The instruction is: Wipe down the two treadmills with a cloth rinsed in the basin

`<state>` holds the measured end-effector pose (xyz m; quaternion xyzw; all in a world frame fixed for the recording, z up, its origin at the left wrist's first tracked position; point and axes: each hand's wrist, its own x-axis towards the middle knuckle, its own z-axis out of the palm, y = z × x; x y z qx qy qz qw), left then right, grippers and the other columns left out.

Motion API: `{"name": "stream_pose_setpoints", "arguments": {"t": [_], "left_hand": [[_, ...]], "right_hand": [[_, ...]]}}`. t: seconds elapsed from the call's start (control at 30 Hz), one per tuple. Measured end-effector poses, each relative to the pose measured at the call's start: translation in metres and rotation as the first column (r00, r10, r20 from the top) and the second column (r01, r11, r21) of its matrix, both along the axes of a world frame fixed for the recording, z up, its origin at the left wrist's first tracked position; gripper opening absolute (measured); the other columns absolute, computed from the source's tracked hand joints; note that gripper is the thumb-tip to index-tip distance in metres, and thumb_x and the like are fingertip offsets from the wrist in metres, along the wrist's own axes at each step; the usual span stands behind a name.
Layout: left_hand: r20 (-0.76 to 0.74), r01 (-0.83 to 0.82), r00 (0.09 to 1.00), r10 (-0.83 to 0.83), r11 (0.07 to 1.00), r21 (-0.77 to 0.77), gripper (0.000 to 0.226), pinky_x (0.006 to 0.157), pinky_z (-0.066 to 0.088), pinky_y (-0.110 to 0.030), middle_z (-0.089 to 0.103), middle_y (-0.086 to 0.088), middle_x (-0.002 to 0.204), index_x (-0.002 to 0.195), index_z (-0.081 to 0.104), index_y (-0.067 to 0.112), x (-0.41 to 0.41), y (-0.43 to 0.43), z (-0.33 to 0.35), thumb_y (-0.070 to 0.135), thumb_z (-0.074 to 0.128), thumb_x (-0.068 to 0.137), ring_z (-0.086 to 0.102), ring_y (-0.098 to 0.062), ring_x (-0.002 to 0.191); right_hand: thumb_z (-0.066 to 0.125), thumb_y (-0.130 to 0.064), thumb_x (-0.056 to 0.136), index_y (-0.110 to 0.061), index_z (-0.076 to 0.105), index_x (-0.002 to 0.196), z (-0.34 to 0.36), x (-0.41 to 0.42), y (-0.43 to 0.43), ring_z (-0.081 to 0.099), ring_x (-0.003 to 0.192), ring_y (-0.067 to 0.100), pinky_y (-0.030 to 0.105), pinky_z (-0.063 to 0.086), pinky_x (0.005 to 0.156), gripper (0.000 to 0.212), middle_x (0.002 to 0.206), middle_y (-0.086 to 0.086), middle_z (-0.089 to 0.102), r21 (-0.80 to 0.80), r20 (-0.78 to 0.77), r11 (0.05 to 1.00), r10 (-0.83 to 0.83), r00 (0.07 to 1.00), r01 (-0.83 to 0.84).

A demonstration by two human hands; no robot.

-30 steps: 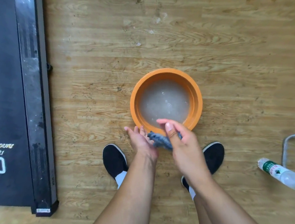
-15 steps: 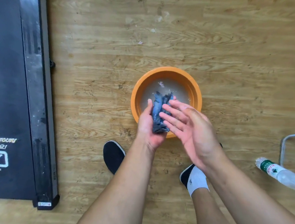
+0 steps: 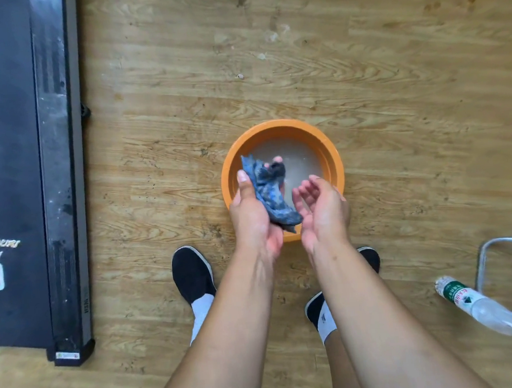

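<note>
An orange basin (image 3: 331, 154) with cloudy water stands on the wood floor in front of my feet. Over its near side my left hand (image 3: 251, 212) holds a wet blue cloth (image 3: 271, 192), which lies crumpled across the palm and fingers. My right hand (image 3: 322, 210) is beside it, palm turned toward the cloth, fingers apart and curled, just off the cloth's lower end. One black treadmill (image 3: 17, 169) lies along the left edge, its side rail dusty and smeared. A second treadmill is not in view.
A clear plastic bottle (image 3: 484, 310) with a green cap lies on the floor at the right, beside a metal frame (image 3: 483, 255). My two black shoes stand just behind the basin. Bare wood floor stretches beyond the basin.
The cloth was brought from the basin's near rim to over the water. My right hand, pressed on the cloth half a second ago, has drawn back and opened.
</note>
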<state>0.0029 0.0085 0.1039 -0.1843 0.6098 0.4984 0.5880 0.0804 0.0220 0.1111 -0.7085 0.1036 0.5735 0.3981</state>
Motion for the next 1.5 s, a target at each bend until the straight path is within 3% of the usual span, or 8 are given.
{"name": "stream_pose_setpoints", "arguments": {"t": [0.17, 0.3, 0.63, 0.93, 1.07, 1.2, 1.4, 1.5], "left_hand": [[-0.410, 0.687, 0.705, -0.579, 0.701, 0.192, 0.034, 0.112, 0.048, -0.047, 0.072, -0.015, 0.127, 0.125, 0.073, 0.000, -0.002, 0.009, 0.006, 0.025, 0.056, 0.109, 0.064, -0.032, 0.130], [-0.416, 0.744, 0.661, -0.625, 0.618, 0.254, 0.029, 0.101, 0.049, -0.036, 0.078, -0.001, 0.113, 0.118, 0.075, 0.000, 0.006, -0.006, 0.019, 0.018, 0.054, 0.110, 0.067, -0.013, 0.108], [-0.355, 0.687, 0.711, -0.607, 0.707, 0.167, 0.035, 0.072, 0.051, -0.033, 0.077, -0.010, 0.089, 0.093, 0.074, 0.004, 0.026, -0.043, 0.038, 0.021, 0.049, 0.112, 0.060, -0.013, 0.081], [-0.318, 0.644, 0.745, -0.587, 0.757, 0.112, 0.032, 0.088, 0.057, -0.035, 0.081, -0.007, 0.107, 0.108, 0.080, 0.012, 0.022, -0.060, 0.035, 0.023, 0.050, 0.113, 0.067, -0.012, 0.093], [-0.364, 0.590, 0.761, -0.537, 0.806, 0.043, 0.021, 0.077, 0.049, -0.018, 0.077, 0.013, 0.089, 0.103, 0.079, 0.018, 0.010, -0.063, 0.010, 0.013, 0.059, 0.108, 0.063, 0.001, 0.081], [-0.430, 0.436, 0.791, -0.434, 0.894, -0.101, 0.019, 0.075, 0.053, -0.023, 0.074, 0.013, 0.085, 0.103, 0.073, 0.021, -0.008, -0.040, -0.047, 0.003, 0.065, 0.102, 0.066, 0.007, 0.070], [-0.458, 0.807, 0.337, -0.823, 0.503, -0.309, 0.017, 0.077, 0.049, -0.033, 0.072, -0.006, 0.087, 0.096, 0.076, 0.015, -0.002, -0.006, -0.091, 0.005, 0.064, 0.091, 0.070, -0.029, 0.088], [-0.371, 0.834, -0.046, -0.927, 0.169, -0.526, 0.046, 0.101, 0.050, -0.032, 0.070, -0.002, 0.135, 0.130, 0.073, 0.026, -0.022, -0.019, -0.072, 0.007, 0.062, 0.090, 0.064, -0.026, 0.127]], "right_hand": [[0.041, -0.038, 0.112, -0.020, 0.071, 0.114, 0.033, -0.026, 0.001, 0.068, 0.113, 0.000, 0.020, 0.049, 0.103, 0.035, 0.121, -0.006, 0.074, 0.153, -0.035, 0.974, 0.174, 0.984, -0.166], [0.033, -0.044, 0.113, -0.016, 0.067, 0.043, 0.038, -0.014, 0.006, 0.061, 0.050, -0.005, 0.010, 0.048, 0.060, 0.082, 0.051, -0.011, 0.062, 0.119, -0.021, 0.978, 0.173, 0.985, -0.170], [0.039, -0.049, 0.110, -0.011, 0.049, 0.149, 0.014, 0.002, -0.001, 0.068, 0.106, 0.008, 0.013, 0.052, 0.068, 0.056, 0.132, 0.004, 0.059, 0.040, 0.066, 0.998, -0.052, 0.996, 0.049], [0.038, -0.063, 0.106, -0.015, 0.044, 0.151, -0.036, 0.019, -0.006, 0.066, 0.109, 0.028, 0.038, 0.055, 0.081, 0.067, 0.140, 0.013, 0.057, -0.144, -0.124, 0.960, -0.259, 0.958, 0.241], [0.041, -0.049, 0.110, -0.018, 0.055, 0.135, -0.073, 0.025, 0.000, 0.069, 0.083, 0.018, 0.033, 0.058, 0.079, 0.043, 0.126, 0.014, 0.066, -0.100, 0.077, 0.973, 0.218, 0.973, -0.210], [0.054, -0.034, 0.105, -0.030, 0.059, 0.094, -0.102, 0.022, -0.016, 0.073, 0.087, 0.023, 0.039, 0.055, 0.085, 0.012, 0.101, -0.005, 0.069, -0.141, 0.365, 0.561, 0.795, 0.484, -0.816], [0.045, -0.009, 0.107, -0.024, 0.060, 0.092, -0.108, 0.029, -0.051, 0.063, 0.061, 0.018, 0.026, 0.049, 0.060, 0.026, 0.087, 0.003, 0.064, -0.147, 0.270, 0.691, 0.716, 0.644, -0.708], [0.048, -0.003, 0.102, -0.027, 0.061, 0.093, -0.098, 0.031, -0.092, 0.066, 0.063, 0.016, 0.030, 0.048, 0.063, 0.029, 0.090, 0.005, 0.066, -0.196, 0.234, 0.573, 0.815, 0.530, -0.796]]}}
